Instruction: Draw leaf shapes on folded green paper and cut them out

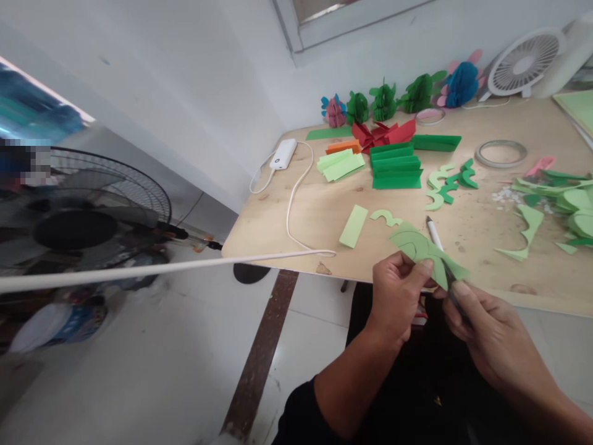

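My left hand [399,290] pinches a light green sheet of paper [411,242] near the table's front edge. Curved pencil lines are drawn on the paper. In my right hand [484,318] is a pair of dark scissors [451,285], its blades at the right part of the sheet; my fingers cover the handles. Just beyond the paper lies a white pen [433,232] with a dark tip. To the left rest a curvy light green cutout [385,216] and a light green rectangle [354,226].
Folded green paper [396,167], red paper [382,135], tape rolls [501,153] and paper scraps [530,232] lie on the table. Honeycomb paper figures [384,102] and a small white fan [525,65] stand along the wall. A white cable [185,264] crosses left towards a large floor fan [74,228].
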A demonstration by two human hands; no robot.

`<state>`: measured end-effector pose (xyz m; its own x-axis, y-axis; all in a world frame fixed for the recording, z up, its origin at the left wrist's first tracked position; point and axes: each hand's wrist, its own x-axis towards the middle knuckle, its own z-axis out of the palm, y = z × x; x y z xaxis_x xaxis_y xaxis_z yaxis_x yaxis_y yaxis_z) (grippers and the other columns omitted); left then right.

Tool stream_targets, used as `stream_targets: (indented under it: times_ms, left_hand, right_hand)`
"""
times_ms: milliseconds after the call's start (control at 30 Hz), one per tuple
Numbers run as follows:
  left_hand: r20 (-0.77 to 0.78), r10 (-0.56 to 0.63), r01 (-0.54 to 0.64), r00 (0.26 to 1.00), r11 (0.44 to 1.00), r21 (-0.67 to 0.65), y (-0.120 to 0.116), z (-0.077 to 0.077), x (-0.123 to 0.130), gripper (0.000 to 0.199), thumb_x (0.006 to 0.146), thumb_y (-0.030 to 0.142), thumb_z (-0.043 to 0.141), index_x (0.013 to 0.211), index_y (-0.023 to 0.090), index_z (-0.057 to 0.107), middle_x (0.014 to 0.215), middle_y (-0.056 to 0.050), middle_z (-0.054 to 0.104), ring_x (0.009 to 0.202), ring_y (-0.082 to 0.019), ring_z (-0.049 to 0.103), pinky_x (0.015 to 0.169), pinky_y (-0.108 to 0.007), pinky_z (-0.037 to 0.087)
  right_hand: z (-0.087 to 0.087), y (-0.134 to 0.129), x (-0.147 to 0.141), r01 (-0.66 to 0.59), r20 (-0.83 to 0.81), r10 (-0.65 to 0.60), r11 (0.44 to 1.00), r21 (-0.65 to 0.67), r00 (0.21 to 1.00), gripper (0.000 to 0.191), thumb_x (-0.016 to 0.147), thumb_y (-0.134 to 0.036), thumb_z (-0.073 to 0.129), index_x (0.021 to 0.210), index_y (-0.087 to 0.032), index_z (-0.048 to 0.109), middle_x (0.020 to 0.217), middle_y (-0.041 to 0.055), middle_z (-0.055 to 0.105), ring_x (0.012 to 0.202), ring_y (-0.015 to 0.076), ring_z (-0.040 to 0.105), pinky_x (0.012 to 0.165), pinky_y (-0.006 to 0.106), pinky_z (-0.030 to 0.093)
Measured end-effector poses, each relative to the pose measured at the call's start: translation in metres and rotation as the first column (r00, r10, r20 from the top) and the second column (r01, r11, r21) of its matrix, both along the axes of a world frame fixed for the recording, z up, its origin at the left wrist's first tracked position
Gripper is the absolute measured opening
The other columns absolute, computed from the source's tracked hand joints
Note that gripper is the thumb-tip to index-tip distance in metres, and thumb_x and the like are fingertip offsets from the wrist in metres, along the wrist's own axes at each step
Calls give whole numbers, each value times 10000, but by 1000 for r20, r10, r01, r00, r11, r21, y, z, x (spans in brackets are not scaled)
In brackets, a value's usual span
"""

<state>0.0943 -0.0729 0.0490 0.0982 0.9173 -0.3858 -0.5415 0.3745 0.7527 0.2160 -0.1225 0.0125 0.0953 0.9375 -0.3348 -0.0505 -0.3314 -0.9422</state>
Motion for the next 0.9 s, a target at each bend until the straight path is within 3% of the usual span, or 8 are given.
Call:
stream_targets:
  times_ms: [267, 433, 900]
  left_hand:
    - [6, -41, 41, 999, 997, 67, 1, 4, -8, 264, 641, 352, 817, 668, 147, 652, 578, 28, 606, 556, -88, 568, 614, -220, 480]
    - [-25, -75, 77, 997, 994, 79, 2, 4, -14, 254, 653, 350, 815, 682, 148, 666, 599, 21, 630, 569, -88, 575, 621, -219, 482]
    - [-32, -98, 100, 995, 991, 84, 2, 1, -14, 265, 665, 354, 814, 678, 144, 653, 636, 15, 639, 582, -95, 575, 671, -260, 514]
  right_hand:
    - [1, -2, -1, -25, 32, 25, 1000, -4, 999, 553, 893, -591, 531, 504, -218, 408, 515, -34, 331, 523, 99, 304, 503, 284, 281]
    - [2, -2, -3, -13, -11, 13, 1000, 4, 1000, 528, 879, -602, 546, 532, -213, 464, 520, -36, 346, 518, 97, 306, 489, 279, 281]
    - [3, 1, -1, -53, 6, 53, 998, -26, 999, 555, 897, -615, 505, 509, -224, 434, 515, -34, 332, 524, 109, 287, 493, 290, 267]
